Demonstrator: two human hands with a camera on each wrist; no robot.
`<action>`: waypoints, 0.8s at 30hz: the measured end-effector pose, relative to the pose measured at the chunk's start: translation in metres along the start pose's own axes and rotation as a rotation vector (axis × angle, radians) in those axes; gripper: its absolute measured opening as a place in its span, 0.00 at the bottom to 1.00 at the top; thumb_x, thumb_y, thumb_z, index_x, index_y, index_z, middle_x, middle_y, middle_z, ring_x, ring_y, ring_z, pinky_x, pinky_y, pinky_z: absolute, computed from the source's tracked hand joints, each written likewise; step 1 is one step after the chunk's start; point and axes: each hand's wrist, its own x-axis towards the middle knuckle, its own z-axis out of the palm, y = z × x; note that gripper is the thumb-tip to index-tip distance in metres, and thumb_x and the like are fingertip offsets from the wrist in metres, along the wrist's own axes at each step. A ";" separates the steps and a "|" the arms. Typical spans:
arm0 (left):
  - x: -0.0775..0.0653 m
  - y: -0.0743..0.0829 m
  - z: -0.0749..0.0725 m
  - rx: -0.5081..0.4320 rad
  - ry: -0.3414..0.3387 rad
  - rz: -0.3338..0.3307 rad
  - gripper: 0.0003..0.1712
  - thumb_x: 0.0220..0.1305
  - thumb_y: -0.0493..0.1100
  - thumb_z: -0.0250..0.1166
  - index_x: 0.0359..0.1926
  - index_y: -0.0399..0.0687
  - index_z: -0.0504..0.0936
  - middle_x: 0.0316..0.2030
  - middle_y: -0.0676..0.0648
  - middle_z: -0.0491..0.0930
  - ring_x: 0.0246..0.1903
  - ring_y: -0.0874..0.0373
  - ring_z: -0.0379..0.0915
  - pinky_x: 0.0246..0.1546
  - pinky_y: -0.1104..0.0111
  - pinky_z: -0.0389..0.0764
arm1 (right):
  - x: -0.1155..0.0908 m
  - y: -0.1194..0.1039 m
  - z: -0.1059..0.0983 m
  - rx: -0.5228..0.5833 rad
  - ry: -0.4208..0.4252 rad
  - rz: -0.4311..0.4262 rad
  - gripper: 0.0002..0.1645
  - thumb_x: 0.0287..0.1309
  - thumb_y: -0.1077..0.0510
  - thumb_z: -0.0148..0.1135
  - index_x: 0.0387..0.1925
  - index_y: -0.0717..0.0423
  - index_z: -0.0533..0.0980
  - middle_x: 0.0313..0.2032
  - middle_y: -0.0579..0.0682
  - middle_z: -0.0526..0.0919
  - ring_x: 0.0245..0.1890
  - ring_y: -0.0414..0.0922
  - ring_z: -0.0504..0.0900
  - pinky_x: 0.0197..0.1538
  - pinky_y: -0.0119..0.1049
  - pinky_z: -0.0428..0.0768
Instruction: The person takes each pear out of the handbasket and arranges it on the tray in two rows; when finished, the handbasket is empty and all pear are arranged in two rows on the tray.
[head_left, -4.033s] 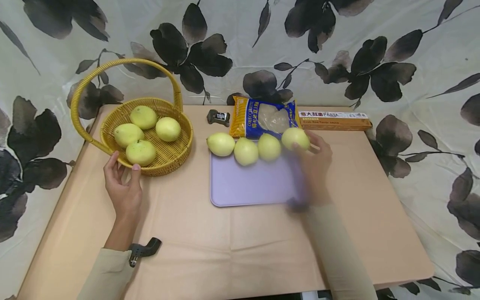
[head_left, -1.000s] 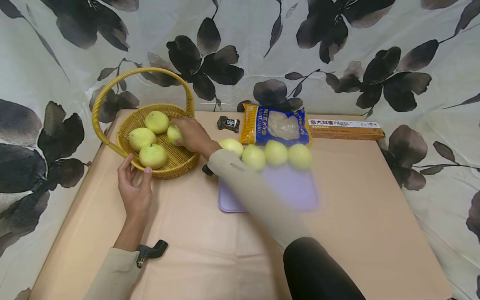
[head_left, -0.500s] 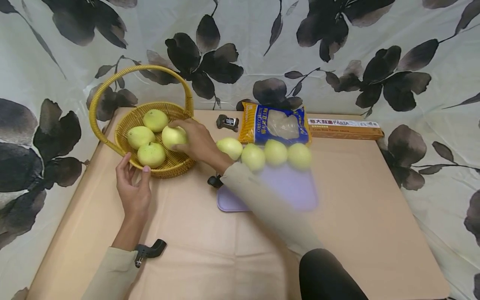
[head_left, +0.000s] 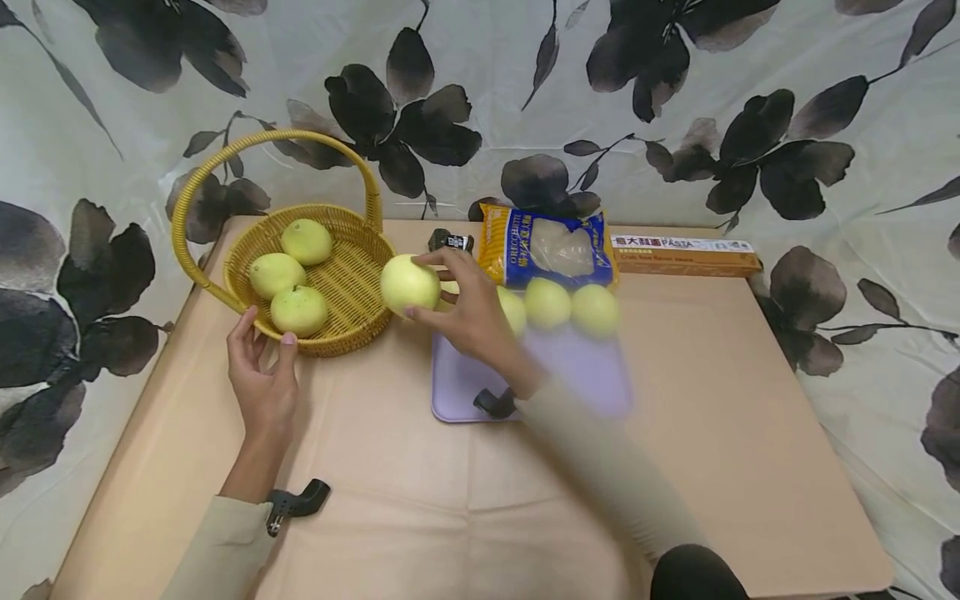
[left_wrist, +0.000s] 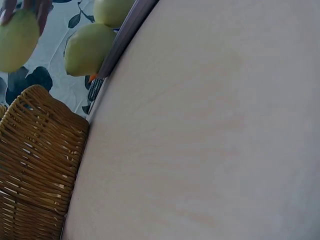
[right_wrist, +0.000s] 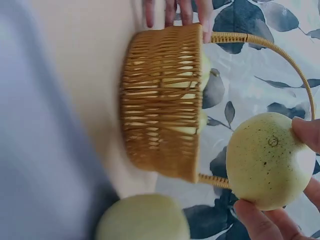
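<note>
In the head view my right hand [head_left: 472,308] grips a round pale yellow-green fruit [head_left: 409,284] between thumb and fingers, just right of the basket's rim. The right wrist view shows dark speckles and a small ring mark on this held fruit [right_wrist: 270,160]. The yellow wicker basket [head_left: 352,287], with its tall arched handle, contains three similar fruits [head_left: 299,311]. My left hand [head_left: 262,387] touches the basket's near-left side with spread fingers. A purple tray [head_left: 457,383] has a row of such fruits [head_left: 547,303] along its far edge, partly hidden behind my right hand.
Behind the tray lie a blue and orange pasta bag [head_left: 551,246], a long pasta box [head_left: 684,254] and a small black packet [head_left: 451,241]. Floral cloth [head_left: 525,75] hangs behind the beige tabletop [head_left: 375,500].
My right hand went from the tray's right end to the basket, took hold of a fruit there, and lifted it out rightward. The left hand stays at the basket.
</note>
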 end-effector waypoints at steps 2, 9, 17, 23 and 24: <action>0.000 0.000 0.000 -0.006 -0.003 0.000 0.36 0.79 0.41 0.61 0.81 0.57 0.58 0.84 0.52 0.52 0.80 0.50 0.54 0.79 0.47 0.66 | -0.011 0.006 -0.006 -0.016 0.006 0.016 0.36 0.52 0.56 0.85 0.61 0.48 0.79 0.62 0.52 0.78 0.59 0.51 0.84 0.57 0.37 0.89; 0.001 0.001 0.000 0.003 -0.007 -0.006 0.36 0.80 0.41 0.60 0.81 0.59 0.57 0.84 0.53 0.52 0.80 0.51 0.54 0.80 0.48 0.65 | -0.047 0.031 -0.015 -0.139 -0.025 0.038 0.37 0.49 0.56 0.86 0.60 0.53 0.78 0.55 0.56 0.80 0.56 0.52 0.86 0.59 0.44 0.88; 0.000 0.003 0.001 0.003 -0.010 0.004 0.36 0.80 0.40 0.60 0.81 0.57 0.58 0.84 0.52 0.53 0.80 0.50 0.54 0.80 0.49 0.66 | -0.070 0.051 -0.011 -0.287 -0.077 0.051 0.38 0.47 0.54 0.86 0.60 0.50 0.79 0.48 0.51 0.82 0.47 0.48 0.78 0.52 0.40 0.81; 0.000 0.001 0.001 -0.015 -0.014 -0.009 0.36 0.80 0.40 0.60 0.81 0.58 0.57 0.84 0.51 0.52 0.80 0.51 0.54 0.81 0.48 0.64 | -0.075 0.058 -0.007 -0.317 -0.084 0.056 0.39 0.50 0.52 0.85 0.62 0.50 0.77 0.52 0.51 0.82 0.49 0.48 0.76 0.53 0.41 0.80; 0.000 0.000 0.001 -0.018 -0.013 -0.013 0.36 0.80 0.40 0.60 0.81 0.58 0.58 0.84 0.52 0.52 0.80 0.51 0.54 0.81 0.47 0.64 | -0.076 0.058 -0.007 -0.318 -0.086 0.057 0.40 0.50 0.51 0.86 0.63 0.50 0.77 0.54 0.51 0.82 0.50 0.48 0.77 0.54 0.42 0.80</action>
